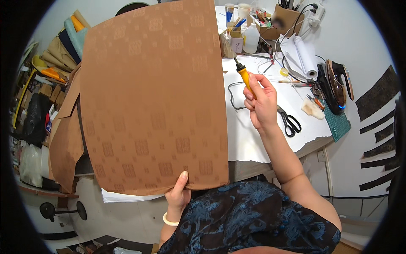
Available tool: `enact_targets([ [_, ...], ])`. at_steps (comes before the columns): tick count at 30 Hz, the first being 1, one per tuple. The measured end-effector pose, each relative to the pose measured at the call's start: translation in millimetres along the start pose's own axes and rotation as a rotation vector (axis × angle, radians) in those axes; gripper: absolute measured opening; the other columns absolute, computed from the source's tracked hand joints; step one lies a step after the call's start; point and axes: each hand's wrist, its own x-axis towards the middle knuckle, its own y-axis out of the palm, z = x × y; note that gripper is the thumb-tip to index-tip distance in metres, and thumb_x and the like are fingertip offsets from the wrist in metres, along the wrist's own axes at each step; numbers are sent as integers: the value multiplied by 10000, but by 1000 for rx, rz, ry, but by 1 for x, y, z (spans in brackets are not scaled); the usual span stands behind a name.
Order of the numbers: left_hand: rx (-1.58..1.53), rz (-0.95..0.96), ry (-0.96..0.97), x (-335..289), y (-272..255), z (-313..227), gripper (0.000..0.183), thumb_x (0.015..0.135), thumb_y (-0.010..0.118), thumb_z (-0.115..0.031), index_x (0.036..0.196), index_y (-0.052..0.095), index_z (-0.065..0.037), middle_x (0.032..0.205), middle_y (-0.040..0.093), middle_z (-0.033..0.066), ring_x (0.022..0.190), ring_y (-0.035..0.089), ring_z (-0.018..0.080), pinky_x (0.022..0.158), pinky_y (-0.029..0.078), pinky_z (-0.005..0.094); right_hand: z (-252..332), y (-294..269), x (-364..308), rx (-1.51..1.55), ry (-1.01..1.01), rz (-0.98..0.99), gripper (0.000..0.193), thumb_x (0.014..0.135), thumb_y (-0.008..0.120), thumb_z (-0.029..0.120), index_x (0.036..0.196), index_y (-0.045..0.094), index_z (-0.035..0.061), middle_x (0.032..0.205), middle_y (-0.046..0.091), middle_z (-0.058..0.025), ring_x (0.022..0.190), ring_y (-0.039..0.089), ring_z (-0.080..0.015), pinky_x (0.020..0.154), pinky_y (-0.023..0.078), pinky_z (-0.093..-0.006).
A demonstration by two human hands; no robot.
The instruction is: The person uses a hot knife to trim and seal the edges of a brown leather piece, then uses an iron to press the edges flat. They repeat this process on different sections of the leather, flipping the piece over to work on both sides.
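Observation:
A large brown fabric panel point(152, 97) with square motifs fills the left half of the view and looks fairly flat and stiff. My left hand point(179, 192), a pale bangle at its wrist, pinches the near edge with the thumb on top; its other fingers are hidden beneath. To the right of the panel, my right hand point(262, 99) is closed round the yellow handle of a soldering iron point(244, 76). The iron's black collar and metal tip point up and left, close to the panel's right edge. A dark cord point(231, 96) loops below the hand.
White paper point(249, 139) covers the table. Black-handled scissors point(291, 125) lie beside my right forearm. Farther right stand a clothes iron point(336, 86), a green cutting mat point(341, 127) and a white paper roll point(302, 59). A squeeze bottle point(251, 38) and tool cups are at the back.

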Motion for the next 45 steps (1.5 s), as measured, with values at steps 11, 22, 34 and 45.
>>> enact_targets([
  [11, 71, -33, -4, -2, 2, -3, 613, 937, 682, 57, 1510, 471, 3, 1430, 603, 142, 1300, 615, 287, 1153, 487, 457, 12, 5, 51, 36, -24, -36, 143, 1055, 721, 194, 1099, 670, 68, 742, 558, -15, 579, 409, -19, 451, 233, -191],
  [22, 85, -19, 24, -1, 1, -3, 600, 943, 675, 69, 1505, 475, 0, 1420, 607, 144, 1290, 617, 288, 1147, 492, 455, 21, 5, 67, 7, -21, -31, 141, 1045, 734, 186, 1084, 670, 66, 757, 579, -17, 590, 422, -19, 445, 239, -188],
  [34, -521, 74, -265, 39, -41, 4, 653, 948, 626, -7, 1559, 403, 56, 1505, 568, 226, 1376, 575, 396, 1187, 468, 555, 1, 5, 33, 28, 241, 23, 391, 1104, 619, 449, 1045, 603, 63, 706, 453, 40, 503, 268, -22, 441, 219, -208],
  [45, -1220, 781, -351, 70, 55, -17, 348, 997, 515, -127, 1327, 542, -18, 1245, 708, 243, 896, 780, 328, 782, 680, 404, -122, 32, -62, -230, 677, 165, 459, 1014, 745, 494, 1133, 542, 99, 949, 741, -120, 446, 336, -37, 418, 279, -238],
])
